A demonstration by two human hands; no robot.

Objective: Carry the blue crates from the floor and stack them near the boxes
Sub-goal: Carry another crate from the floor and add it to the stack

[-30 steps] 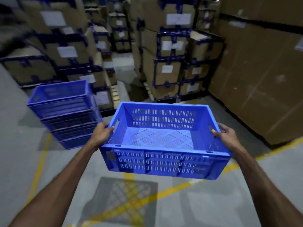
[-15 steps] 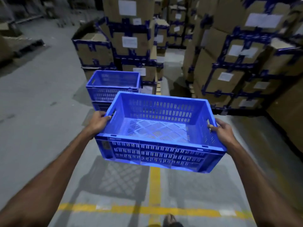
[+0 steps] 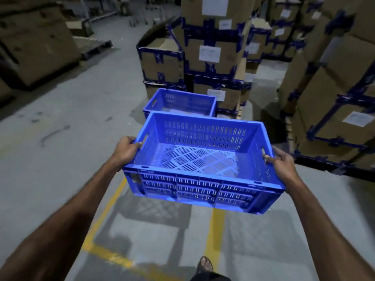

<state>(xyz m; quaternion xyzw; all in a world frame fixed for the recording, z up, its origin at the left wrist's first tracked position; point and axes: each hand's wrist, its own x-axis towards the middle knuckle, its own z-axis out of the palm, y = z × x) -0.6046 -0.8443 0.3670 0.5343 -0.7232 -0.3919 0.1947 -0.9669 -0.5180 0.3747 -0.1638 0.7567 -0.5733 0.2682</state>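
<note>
With the left hand (image 3: 126,148) and right hand (image 3: 281,161) gripping the end handles of the empty blue slotted plastic crate (image 3: 199,165), its long axis crosswise, the stacked blue crates (image 3: 180,102) lie straight ahead beyond it, beside the taped cardboard boxes (image 3: 211,47).

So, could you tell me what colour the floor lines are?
Yellow floor lines, clearest in the head view.

We see yellow lines (image 3: 214,236) on the gray floor (image 3: 60,138) and a sandaled foot (image 3: 205,264) below.
</note>
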